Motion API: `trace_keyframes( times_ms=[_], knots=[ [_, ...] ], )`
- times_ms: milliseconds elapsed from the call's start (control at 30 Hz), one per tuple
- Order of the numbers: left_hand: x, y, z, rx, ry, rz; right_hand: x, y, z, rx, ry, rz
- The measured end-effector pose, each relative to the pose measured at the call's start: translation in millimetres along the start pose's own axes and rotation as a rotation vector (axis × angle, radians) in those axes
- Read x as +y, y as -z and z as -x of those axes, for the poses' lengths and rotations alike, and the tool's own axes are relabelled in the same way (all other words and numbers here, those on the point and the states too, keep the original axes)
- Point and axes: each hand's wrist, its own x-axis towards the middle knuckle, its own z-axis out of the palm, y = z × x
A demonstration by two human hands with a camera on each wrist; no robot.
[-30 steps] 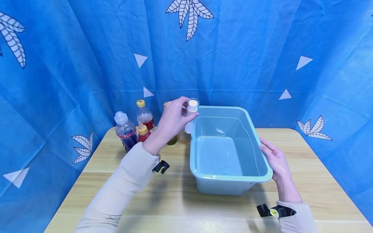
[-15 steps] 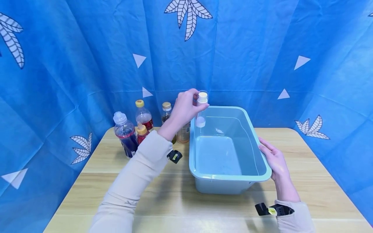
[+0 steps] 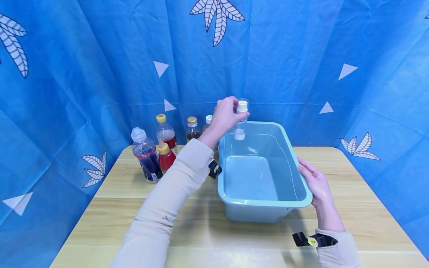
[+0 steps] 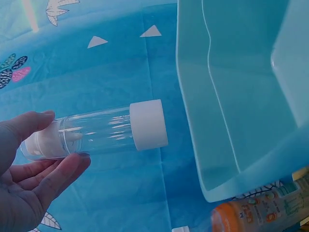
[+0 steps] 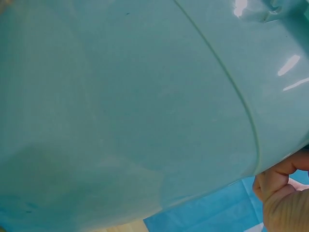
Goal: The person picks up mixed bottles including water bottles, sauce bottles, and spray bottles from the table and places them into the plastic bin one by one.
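In the head view my left hand (image 3: 226, 115) holds a clear bottle (image 3: 240, 126) near its top, with a white inner pump part and a white base. The bottle hangs upright over the far left of a light blue plastic basin (image 3: 264, 204). From the left wrist view, thumb and fingers pinch the bottle's end (image 4: 43, 140), and its white base (image 4: 148, 124) points toward the basin wall (image 4: 241, 72). My right hand (image 3: 316, 186) grips the basin's right rim. In the right wrist view, the basin wall (image 5: 145, 96) hides most of the right hand (image 5: 285, 193).
On the table's left stand a bottle of dark blue liquid (image 3: 147, 160), a red squeeze bottle (image 3: 166, 160), a yellow-capped bottle (image 3: 166, 136) and a gold-capped bottle (image 3: 192, 128). A white-capped bottle (image 3: 208, 120) is partly behind my left arm. A patterned blue curtain (image 3: 285, 74) surrounds the table.
My left hand has carried the clear bottle right and slightly up, from beside the basin's left edge to above its far left part. The right hand and basin have stayed nearly still.
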Motion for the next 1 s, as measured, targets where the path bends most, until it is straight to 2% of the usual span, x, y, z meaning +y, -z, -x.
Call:
trace_keyframes(
  times_ms=[367, 600, 767, 1000],
  knots=[
    [-4.2, -21.5, -17.3, -0.035, 0.085, -0.034, 0.1, -0.2, -0.5, -0.001, 0.000, -0.009],
    [-11.3, -35.2, -25.0, -0.046, 0.134, -0.021, 0.2, -0.6, -0.3, -0.010, 0.007, -0.009],
    [-16.8, -45.7, -27.0, -0.053, 0.145, -0.005, 2.5, -1.2, -1.3, 0.000, 0.031, 0.004],
    [-19.8, -61.7, -27.7, -0.017, 0.150, 0.001, 4.2, -0.9, -2.2, -0.011, 0.042, -0.026]
  ],
)
